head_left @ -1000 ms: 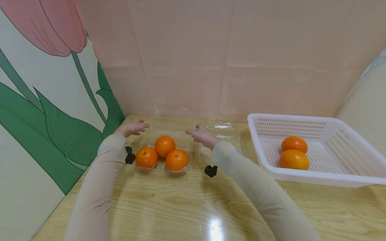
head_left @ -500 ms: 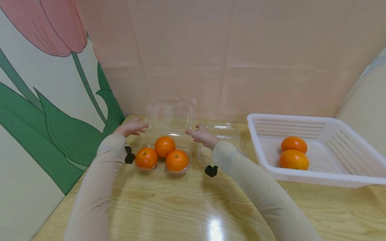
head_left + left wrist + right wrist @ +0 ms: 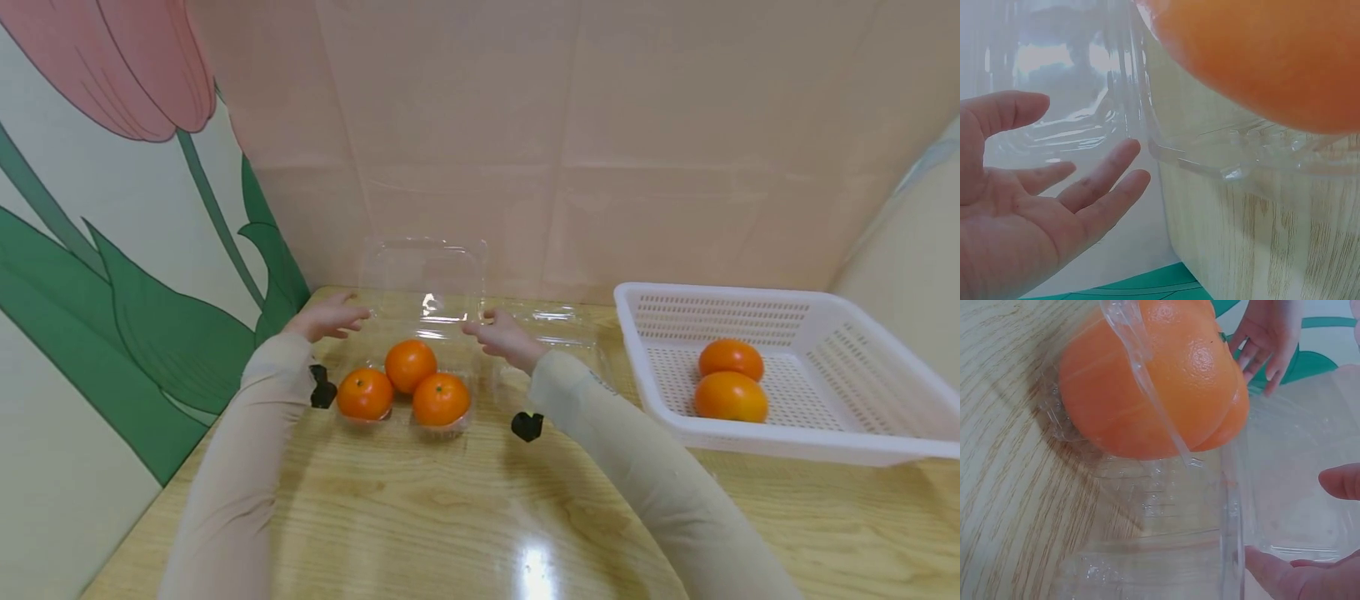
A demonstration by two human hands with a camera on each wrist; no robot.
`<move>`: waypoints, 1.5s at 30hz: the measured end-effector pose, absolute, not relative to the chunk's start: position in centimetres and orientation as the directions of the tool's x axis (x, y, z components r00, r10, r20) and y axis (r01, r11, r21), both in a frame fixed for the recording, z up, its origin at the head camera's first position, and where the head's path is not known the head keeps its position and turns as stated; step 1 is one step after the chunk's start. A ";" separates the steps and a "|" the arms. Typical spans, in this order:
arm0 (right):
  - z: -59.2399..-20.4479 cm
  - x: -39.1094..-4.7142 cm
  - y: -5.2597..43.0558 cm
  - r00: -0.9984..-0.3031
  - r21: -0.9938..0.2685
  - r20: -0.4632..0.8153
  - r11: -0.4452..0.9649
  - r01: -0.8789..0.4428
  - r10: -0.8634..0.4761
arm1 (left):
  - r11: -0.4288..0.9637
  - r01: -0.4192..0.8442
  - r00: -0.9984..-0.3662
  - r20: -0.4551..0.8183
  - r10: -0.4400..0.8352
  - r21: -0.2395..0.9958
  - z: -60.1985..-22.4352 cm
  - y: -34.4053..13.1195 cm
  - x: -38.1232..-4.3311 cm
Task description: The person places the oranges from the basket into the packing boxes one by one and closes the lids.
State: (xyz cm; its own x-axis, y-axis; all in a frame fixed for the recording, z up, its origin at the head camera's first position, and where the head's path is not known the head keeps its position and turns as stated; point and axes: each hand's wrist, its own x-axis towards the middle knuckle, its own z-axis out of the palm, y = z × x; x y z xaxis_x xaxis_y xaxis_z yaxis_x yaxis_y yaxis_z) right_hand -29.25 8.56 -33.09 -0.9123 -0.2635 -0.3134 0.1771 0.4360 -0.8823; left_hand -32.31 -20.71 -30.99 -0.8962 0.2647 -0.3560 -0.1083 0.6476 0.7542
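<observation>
Head view: three oranges (image 3: pixel 441 402) sit in a clear container (image 3: pixel 444 431) on the desk (image 3: pixel 390 508), left of the white basket (image 3: pixel 750 436); its lid (image 3: pixel 423 279) stands raised at the far side. The left hand (image 3: pixel 326 318) has its fingers (image 3: pixel 1100 178) loosely spread, holding nothing. The right hand (image 3: pixel 508 336) is likewise open with nothing gripped; whether it touches plastic, I cannot tell. Working this lid well probably means guiding both sides evenly, without twisting the thin plastic or nudging the oranges.
</observation>
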 end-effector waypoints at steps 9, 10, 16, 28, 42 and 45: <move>-32.7 -29.2 8.7 -0.924 -0.917 -0.254 0.374 0.137 -0.285 | 0.650 -0.094 -0.909 -0.330 0.253 0.754 -30.8 -20.8 -32.1; -32.6 -29.2 8.8 -0.924 -0.919 -0.251 0.372 0.132 -0.290 | 0.652 -0.094 -0.911 -0.328 0.248 0.752 -30.7 -20.8 -32.1; -32.2 -29.2 9.1 -0.927 -0.920 -0.240 0.371 0.122 -0.288 | 0.649 -0.086 -0.919 -0.312 0.242 0.756 -30.6 -20.9 -32.2; -31.1 -29.5 8.5 -0.966 -0.931 -0.172 0.351 0.096 -0.192 | 0.591 -0.027 -0.944 -0.215 0.250 0.806 -35.5 -24.9 -38.9; -30.4 -28.4 8.7 -0.981 -0.929 -0.038 0.369 -0.036 -0.191 | 0.645 -0.021 -0.979 -0.146 0.141 0.764 -29.1 -20.3 -30.9; -30.2 -28.2 8.6 -0.982 -0.931 -0.003 0.360 -0.065 -0.187 | 0.628 -0.006 -0.985 -0.112 0.129 0.778 -29.0 -20.2 -30.7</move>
